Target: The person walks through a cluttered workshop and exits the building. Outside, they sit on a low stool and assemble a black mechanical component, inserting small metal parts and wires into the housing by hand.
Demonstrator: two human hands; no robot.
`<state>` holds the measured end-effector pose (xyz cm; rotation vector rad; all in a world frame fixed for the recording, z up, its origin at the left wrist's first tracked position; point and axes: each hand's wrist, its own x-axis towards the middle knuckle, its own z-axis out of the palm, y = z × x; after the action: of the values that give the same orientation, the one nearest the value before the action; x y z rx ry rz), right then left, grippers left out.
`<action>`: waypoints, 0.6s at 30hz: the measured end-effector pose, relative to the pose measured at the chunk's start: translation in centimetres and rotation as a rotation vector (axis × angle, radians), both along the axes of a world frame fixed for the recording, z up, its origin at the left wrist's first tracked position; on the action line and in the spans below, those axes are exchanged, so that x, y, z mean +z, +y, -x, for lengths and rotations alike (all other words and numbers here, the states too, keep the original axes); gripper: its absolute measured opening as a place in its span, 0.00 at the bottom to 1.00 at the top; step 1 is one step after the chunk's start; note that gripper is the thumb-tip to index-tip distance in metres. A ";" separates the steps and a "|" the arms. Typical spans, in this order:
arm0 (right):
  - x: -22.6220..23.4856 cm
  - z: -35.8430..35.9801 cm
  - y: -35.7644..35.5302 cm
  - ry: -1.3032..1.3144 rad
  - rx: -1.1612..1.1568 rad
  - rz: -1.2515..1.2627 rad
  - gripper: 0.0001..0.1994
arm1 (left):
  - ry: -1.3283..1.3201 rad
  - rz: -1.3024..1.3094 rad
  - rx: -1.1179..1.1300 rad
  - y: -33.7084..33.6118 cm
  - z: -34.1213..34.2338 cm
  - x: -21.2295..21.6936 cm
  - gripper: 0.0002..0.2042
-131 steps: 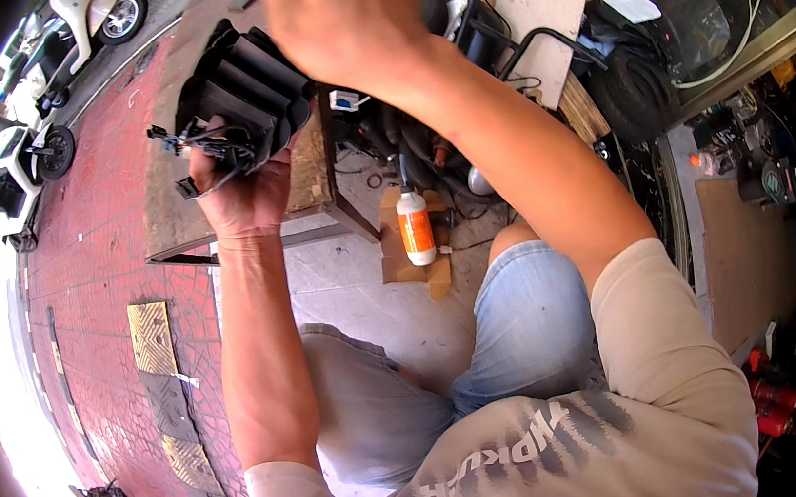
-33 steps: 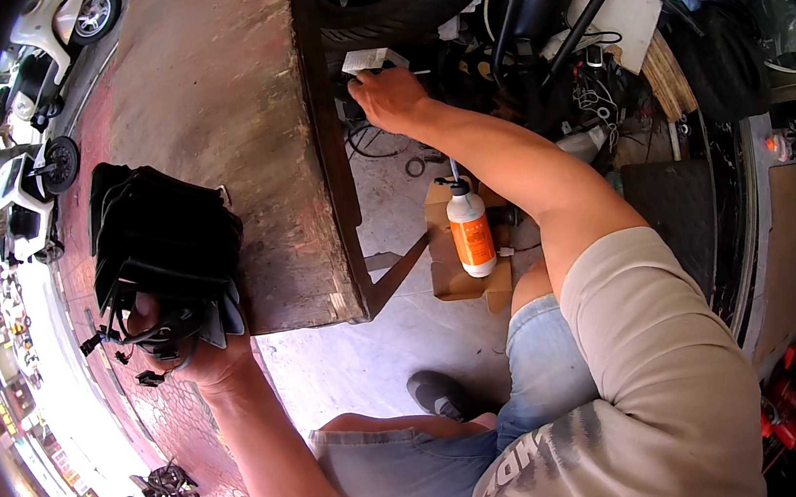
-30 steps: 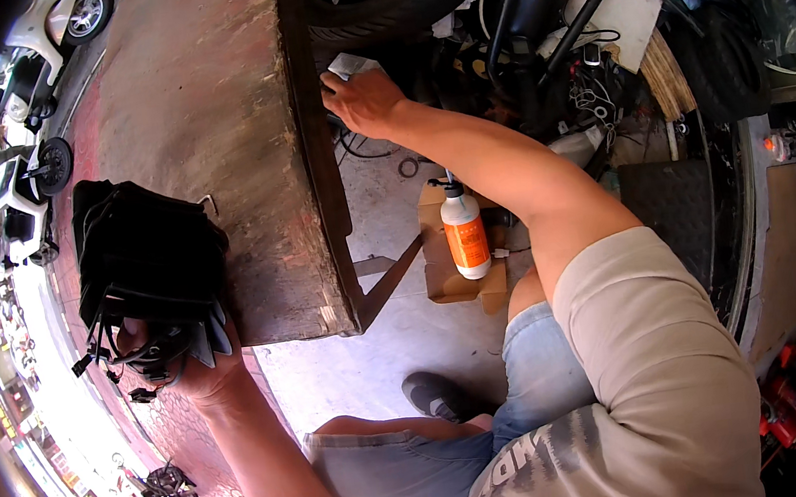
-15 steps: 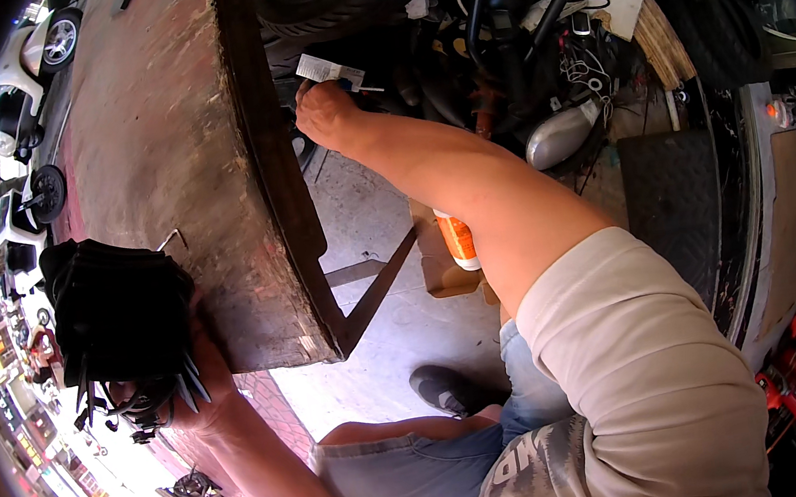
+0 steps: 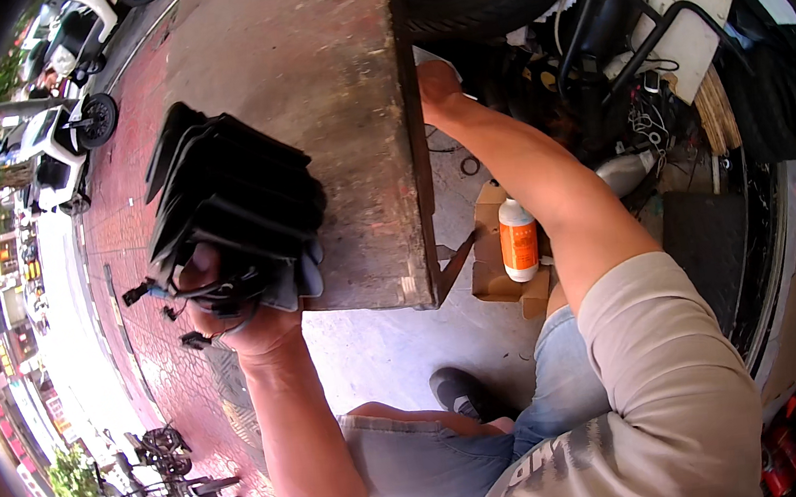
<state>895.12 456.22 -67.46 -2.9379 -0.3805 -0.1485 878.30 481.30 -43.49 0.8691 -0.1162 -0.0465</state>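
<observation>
At the worn surface, the left hand is clamped on the black part, which extends mostly beyond it; the partly hidden right hand's grip cannot be told.

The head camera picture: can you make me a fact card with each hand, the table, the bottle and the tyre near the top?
Left hand: holds a black ridged part; cable plugs show beside it
Right hand: past the table's right edge, near a pale thing; fingers hidden, grip unclear
Table: brown, worn top
Bottle: white, orange label, near brown cardboard
Tyre: black, right of the table
</observation>
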 end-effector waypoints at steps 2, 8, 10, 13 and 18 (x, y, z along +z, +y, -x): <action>2.2 0.8 -1.5 -0.012 -0.058 -0.098 0.17 | -0.015 0.017 0.008 -0.1 -0.1 0.5 0.27; 13.5 3.2 -9.5 -0.096 -0.335 -1.013 0.17 | -0.033 0.022 0.113 -0.4 -1.6 -1.3 0.22; 20.7 7.0 -10.3 -0.014 -0.106 -1.507 0.11 | 0.064 0.073 0.222 -2.4 -1.5 0.3 0.12; 30.3 13.3 -8.7 -0.039 0.180 -1.461 0.10 | 0.085 0.042 0.168 -3.3 -1.9 1.6 0.12; 37.2 16.9 -1.5 -0.172 0.484 -0.923 0.11 | 0.137 -0.065 0.039 -3.0 -1.4 2.0 0.18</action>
<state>878.23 454.71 -30.26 -1.8774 -0.7787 -0.3854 879.72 478.29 -41.52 0.9300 0.0309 -0.0731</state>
